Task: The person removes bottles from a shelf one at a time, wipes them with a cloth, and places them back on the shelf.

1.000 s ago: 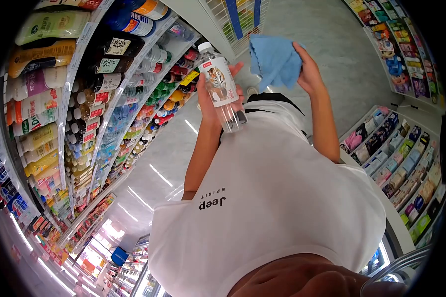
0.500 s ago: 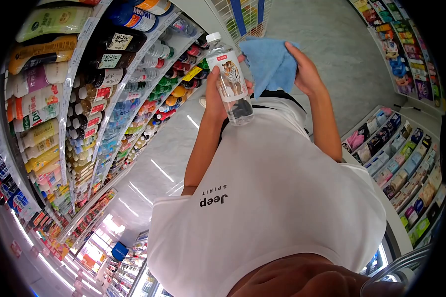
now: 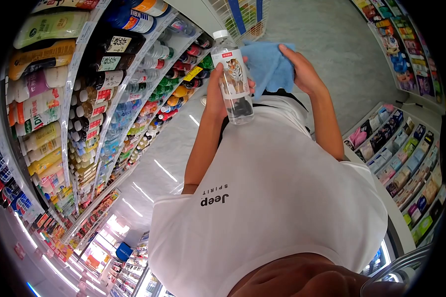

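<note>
My left hand [image 3: 215,93] is wrapped round a clear plastic bottle [image 3: 241,110] with a white cap and a tiger picture on its label. The bottle stands nearly upright in view, its base close to my white shirt. To its right, my right hand [image 3: 307,74] grips a light blue cloth [image 3: 267,67] between thumb and fingers; most of those fingers are hidden behind it. The cloth hangs right beside the bottle's upper part, partly behind it. Whether cloth and bottle touch is hard to tell.
Shelves of drink bottles [image 3: 109,79] rise along my left. A white wire basket [image 3: 256,27] with blue strips stands ahead. Racks of small packaged goods [image 3: 401,158] are on my right, with more packets [image 3: 399,62] hanging at the far right. Grey floor [image 3: 327,39] lies between.
The bottle has shifted slightly right and tilts a little less. My right hand and the cloth have moved slightly toward the bottle. Both hands keep their hold.
</note>
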Demonstrator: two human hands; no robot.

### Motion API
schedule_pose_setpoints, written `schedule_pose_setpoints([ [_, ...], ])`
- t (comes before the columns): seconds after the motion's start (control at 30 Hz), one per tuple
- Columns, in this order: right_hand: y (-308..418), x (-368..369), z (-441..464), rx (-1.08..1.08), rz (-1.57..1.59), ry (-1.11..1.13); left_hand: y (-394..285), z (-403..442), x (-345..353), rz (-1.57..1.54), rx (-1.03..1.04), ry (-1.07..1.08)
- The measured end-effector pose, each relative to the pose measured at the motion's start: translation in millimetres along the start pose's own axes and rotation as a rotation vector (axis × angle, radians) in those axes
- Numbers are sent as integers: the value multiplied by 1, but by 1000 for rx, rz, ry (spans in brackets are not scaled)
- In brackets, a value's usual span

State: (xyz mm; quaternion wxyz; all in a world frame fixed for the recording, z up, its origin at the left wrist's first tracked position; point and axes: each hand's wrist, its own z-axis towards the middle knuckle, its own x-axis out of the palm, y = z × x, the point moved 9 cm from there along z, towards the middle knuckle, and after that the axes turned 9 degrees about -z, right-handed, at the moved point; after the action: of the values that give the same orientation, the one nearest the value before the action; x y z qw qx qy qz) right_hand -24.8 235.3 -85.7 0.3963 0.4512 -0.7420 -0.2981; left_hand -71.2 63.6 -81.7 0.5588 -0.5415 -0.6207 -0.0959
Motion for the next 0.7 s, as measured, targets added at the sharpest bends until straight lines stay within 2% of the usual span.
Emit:
schedule_pose_setpoints([
  [0.13, -4, 2, -2, 30, -33, 10, -3, 0, 0, 35, 21, -75],
  [0.33, 0, 8, -18, 19, -498, 157, -40, 1, -6, 317, 86, -217],
  [0.53, -22, 13, -7, 14, -311, 156, -36, 1, -5, 302, 63, -213],
  [0.63, -24, 26, -10, -10, -120, 147, -31, 2, -12, 251, 42, -222],
  [0.7, -32, 28, -10, 52, -55, 102, -31, 1, -12, 256, 57, -238],
])
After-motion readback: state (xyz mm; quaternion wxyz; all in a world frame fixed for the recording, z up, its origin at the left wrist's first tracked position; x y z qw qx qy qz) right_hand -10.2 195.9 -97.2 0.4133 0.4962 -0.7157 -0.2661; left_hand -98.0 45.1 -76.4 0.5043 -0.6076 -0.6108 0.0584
